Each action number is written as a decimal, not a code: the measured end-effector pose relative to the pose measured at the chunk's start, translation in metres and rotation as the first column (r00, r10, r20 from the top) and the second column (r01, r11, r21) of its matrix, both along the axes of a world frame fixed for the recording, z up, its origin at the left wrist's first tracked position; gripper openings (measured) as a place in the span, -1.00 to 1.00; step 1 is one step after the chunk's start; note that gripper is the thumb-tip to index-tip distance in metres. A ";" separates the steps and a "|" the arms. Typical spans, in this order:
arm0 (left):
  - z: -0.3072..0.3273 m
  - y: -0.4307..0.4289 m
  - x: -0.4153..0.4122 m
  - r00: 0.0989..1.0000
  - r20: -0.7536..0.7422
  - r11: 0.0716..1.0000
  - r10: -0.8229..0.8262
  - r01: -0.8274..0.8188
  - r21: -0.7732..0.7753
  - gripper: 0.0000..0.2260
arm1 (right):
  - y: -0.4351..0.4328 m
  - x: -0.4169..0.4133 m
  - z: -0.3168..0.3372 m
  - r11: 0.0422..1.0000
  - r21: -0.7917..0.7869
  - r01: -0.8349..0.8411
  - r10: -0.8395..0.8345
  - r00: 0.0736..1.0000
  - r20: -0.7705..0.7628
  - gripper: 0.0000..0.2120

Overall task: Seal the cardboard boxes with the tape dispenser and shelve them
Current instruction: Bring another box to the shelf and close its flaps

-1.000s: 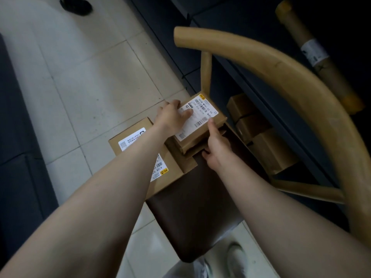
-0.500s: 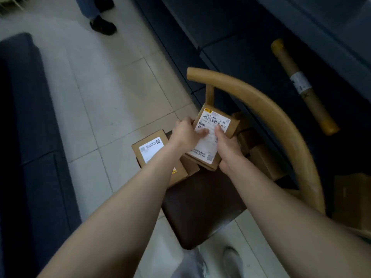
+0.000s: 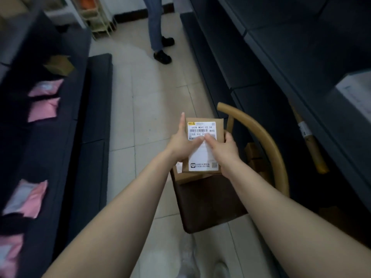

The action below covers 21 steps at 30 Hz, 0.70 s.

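Holding a box (image 3: 219, 128) between both hands, the person keeps it lifted over the chair (image 3: 263, 137), its labelled face turned up to the head camera. The left hand (image 3: 180, 146) clasps the box's left side, with one finger straight along that edge and the thumb laid across the white label (image 3: 202, 158). The right hand (image 3: 225, 150) grips the right side, fingers curled round the edge and thumb pressed on the label. The two thumb tips nearly meet near the label's middle. I cannot tell whether the box's flaps are taped.

Below the held box, a second box (image 3: 187, 177) lies at the far end of the chair's brown seat, partly hidden by the hands. More cartons (image 3: 253, 155) sit in shadow just beyond the chair's curved back.

Dark shelves (image 3: 281, 63) run along the right, and a long cardboard tube (image 3: 310, 146) lies among them. Shelving on the left carries pink packets (image 3: 44, 109). Farther along the tiled floor (image 3: 140, 97) stand another person's legs (image 3: 157, 27) in dark shoes.
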<state>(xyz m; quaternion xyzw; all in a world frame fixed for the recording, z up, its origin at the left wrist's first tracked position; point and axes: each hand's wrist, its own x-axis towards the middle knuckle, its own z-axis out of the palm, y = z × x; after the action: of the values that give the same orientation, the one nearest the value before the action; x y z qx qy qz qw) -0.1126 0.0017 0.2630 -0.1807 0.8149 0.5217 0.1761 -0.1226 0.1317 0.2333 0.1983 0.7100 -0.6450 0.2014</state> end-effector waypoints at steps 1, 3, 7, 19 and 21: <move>0.016 -0.004 0.007 1.000 -0.012 1.000 0.023 -0.023 -0.001 -0.16 | -0.002 0.004 0.016 0.999 -0.009 -0.035 0.035 0.999 -0.024 -0.45; 0.045 -0.013 0.020 0.997 -0.036 0.998 0.066 -0.066 -0.008 -0.19 | -0.010 0.011 0.048 0.995 -0.026 -0.092 0.090 0.993 -0.071 -0.53; 0.098 -0.036 0.055 0.981 -0.072 0.983 0.183 -0.185 -0.022 -0.23 | -0.034 0.029 0.099 0.973 -0.018 -0.231 0.227 0.964 -0.141 -0.59; 0.214 -0.159 0.223 0.772 -0.243 0.779 0.588 -0.621 -0.086 -0.21 | -0.201 0.126 0.209 0.764 -0.044 -0.644 0.607 0.740 -0.289 -0.75; 0.226 -0.183 0.256 0.719 -0.244 0.725 0.650 -0.683 -0.082 -0.21 | -0.235 0.151 0.222 0.706 -0.030 -0.707 0.670 0.682 -0.292 -0.77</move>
<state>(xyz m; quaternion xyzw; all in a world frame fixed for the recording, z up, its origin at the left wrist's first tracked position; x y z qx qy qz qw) 0.1437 -0.1815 0.4891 -0.4239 0.7482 0.4956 -0.1218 0.0288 -0.1032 0.4549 -0.1847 0.7048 -0.5899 0.3481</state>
